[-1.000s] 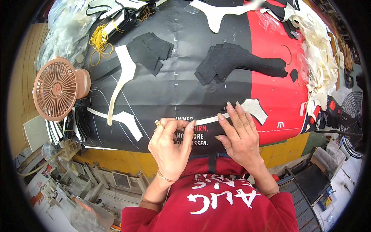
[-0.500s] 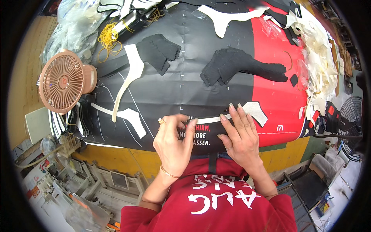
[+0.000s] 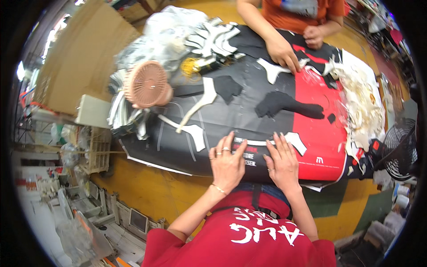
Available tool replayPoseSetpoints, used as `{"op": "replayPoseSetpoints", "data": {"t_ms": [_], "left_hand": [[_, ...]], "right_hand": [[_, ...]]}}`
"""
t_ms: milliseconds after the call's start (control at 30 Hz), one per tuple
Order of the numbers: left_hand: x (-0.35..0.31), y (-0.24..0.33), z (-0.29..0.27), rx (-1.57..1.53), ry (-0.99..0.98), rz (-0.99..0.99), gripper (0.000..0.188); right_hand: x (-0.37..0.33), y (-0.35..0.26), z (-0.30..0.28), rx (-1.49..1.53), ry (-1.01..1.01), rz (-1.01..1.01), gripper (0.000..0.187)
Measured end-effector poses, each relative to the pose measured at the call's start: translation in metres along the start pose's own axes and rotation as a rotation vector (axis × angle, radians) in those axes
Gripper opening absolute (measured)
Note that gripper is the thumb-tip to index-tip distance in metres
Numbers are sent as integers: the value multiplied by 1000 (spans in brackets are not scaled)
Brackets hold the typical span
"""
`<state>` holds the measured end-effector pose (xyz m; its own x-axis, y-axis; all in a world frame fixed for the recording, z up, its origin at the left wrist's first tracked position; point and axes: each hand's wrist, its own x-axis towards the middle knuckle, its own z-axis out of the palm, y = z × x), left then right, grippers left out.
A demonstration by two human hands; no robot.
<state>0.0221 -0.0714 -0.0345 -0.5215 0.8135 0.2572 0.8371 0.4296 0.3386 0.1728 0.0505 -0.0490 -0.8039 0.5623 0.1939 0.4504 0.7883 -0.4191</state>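
Observation:
A white cut-out piece (image 3: 296, 143) with a narrow strip and a wide, notched end lies on the black and red table cover, close to me. My right hand (image 3: 283, 167) rests flat with outstretched fingers, its fingertips on the strip beside the wide end. To its left, my left hand (image 3: 227, 164) lies palm down, fingers stretched out by the strip's other end, nothing in its grasp. Further left are a similar white piece (image 3: 194, 131) and a longer white piece (image 3: 208, 91). Beyond my hands sits a stack of black cut pieces (image 3: 278, 103).
A pink desk fan (image 3: 147, 84) stands at the left among bundled strips. Bundled white pieces (image 3: 213, 39) and plastic bags (image 3: 155, 35) lie behind it. Off-white scraps (image 3: 360, 102) pile up at the right, near a black fan (image 3: 400, 149). Across the table, a person's hand (image 3: 283, 52) touches another white piece (image 3: 271, 70).
My left hand has gone from curled and raised fingers to lying flat. My right hand stays on the white strip. The view has tilted up, bringing the person across the table into sight.

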Motion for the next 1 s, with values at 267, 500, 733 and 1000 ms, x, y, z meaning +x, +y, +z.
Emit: {"op": "replayPoseSetpoints", "data": {"t_ms": [267, 500, 733, 1000], "left_hand": [[1, -3, 1, -303, 107, 17, 34], [-2, -1, 21, -322, -17, 174, 36], [1, -17, -10, -475, -195, 120, 21], [25, -133, -85, -104, -121, 79, 26]], "right_hand": [[-4, -14, 1, 78, 33, 46, 42], [-2, -45, 12, 830, 134, 229, 47], [3, -50, -31, 614, 248, 279, 19], [94, -58, -13, 337, 82, -50, 28]]}}
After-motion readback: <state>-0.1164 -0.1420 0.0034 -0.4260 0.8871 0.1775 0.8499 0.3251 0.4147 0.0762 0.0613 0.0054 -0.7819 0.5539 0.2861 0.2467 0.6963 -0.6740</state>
